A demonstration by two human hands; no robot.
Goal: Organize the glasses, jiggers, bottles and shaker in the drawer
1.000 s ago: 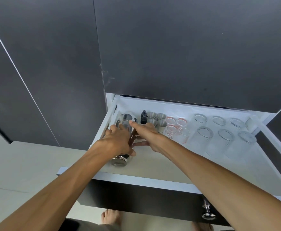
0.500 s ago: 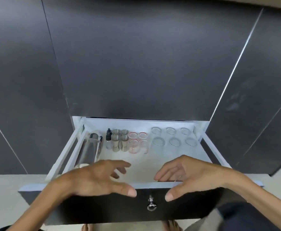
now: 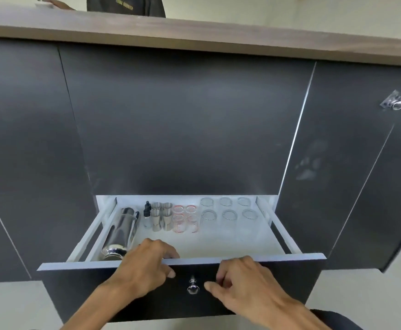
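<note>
The white drawer [image 3: 218, 242] stands pulled out. A steel shaker [image 3: 120, 231] lies on its side along the left wall. To its right stand a dropper bottle [image 3: 147, 214], several steel jiggers [image 3: 161, 216], red-marked measuring glasses [image 3: 185, 219] and two rows of clear glasses [image 3: 228, 209]. My left hand [image 3: 147, 265] rests on the drawer's front edge [image 3: 194, 260], fingers curled over the rim. My right hand [image 3: 244, 279] touches the dark front panel beside the metal knob [image 3: 193, 287], holding nothing.
Dark cabinet fronts [image 3: 182, 120] rise behind the drawer under a wooden counter edge [image 3: 194, 36]. A second knob [image 3: 396, 103] sits on the right door. A person in a dark apron [image 3: 125, 5] stands beyond the counter. Pale floor lies below.
My hands let go of the shaker and left it lying in the drawer, then drew back to the drawer's front. The view pulled back and up.
</note>
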